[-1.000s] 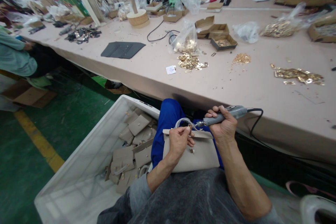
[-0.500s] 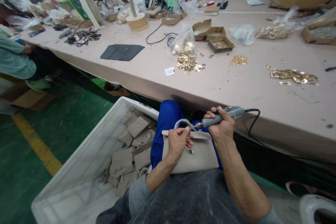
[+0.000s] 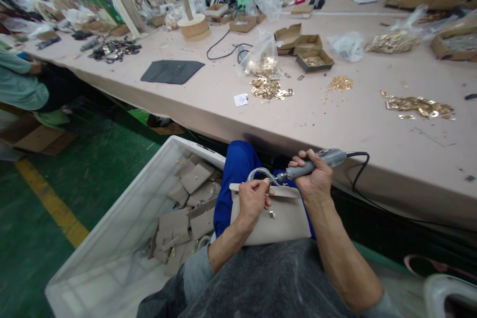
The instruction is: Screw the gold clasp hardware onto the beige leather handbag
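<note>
A pinkish-beige tabletop (image 3: pixel 208 104) carries heaps of gold metal pieces (image 3: pixel 266 88). Below the tabletop's near edge, on blue trousers (image 3: pixel 238 166), rests a smooth, pale beige-grey handbag (image 3: pixel 278 231) with a flap (image 3: pixel 286 193), a whitish looped handle (image 3: pixel 260 171) and a small shiny clasp (image 3: pixel 272 215). The left hand (image 3: pixel 253 201) pinches a gold fitting (image 3: pixel 269 185) at the flap; the right hand (image 3: pixel 316 181) grips a grey corded tool (image 3: pixel 333 158) pointing towards it.

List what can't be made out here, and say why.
All in the head view:
1. Gold fitting: largely hidden by the fingers of the left hand.
2. Corded tool: its grip is partly covered by the right hand; whether its tip touches the fitting is too small to tell.
3. White card: print too small to read.
4. White crate: near end cut off by the bottom edge.
</note>
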`<state>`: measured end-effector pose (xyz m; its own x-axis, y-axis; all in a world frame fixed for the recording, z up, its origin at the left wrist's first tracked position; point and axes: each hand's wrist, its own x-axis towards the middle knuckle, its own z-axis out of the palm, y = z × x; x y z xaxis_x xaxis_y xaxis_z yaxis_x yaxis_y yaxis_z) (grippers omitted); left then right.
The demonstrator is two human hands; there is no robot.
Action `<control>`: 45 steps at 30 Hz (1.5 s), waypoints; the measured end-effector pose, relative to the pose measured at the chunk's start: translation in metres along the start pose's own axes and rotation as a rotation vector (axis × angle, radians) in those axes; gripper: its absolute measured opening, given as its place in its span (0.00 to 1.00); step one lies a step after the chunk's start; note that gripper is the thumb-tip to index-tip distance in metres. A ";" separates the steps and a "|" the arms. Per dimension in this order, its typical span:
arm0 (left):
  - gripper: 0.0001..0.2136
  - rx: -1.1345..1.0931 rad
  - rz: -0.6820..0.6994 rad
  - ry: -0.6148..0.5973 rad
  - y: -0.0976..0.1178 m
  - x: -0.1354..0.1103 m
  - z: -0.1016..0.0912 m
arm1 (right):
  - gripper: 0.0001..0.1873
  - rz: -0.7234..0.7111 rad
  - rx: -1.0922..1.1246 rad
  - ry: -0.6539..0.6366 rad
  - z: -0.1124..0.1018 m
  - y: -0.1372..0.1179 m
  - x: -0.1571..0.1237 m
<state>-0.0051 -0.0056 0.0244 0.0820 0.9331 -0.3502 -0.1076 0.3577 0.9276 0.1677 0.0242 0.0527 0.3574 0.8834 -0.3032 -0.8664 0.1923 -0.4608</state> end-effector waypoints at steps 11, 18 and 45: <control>0.23 -0.059 -0.049 -0.029 0.002 0.000 -0.002 | 0.16 0.006 -0.015 -0.003 0.000 0.002 0.003; 0.23 -0.039 -0.035 -0.029 -0.003 0.001 -0.003 | 0.16 0.004 -0.027 0.004 0.002 0.003 0.002; 0.19 0.116 0.055 0.110 -0.009 0.001 0.002 | 0.15 -0.060 -0.055 0.000 0.012 -0.004 -0.008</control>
<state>-0.0022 -0.0077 0.0160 -0.0304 0.9519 -0.3050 0.0066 0.3053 0.9522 0.1640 0.0217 0.0672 0.4086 0.8707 -0.2738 -0.8226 0.2213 -0.5238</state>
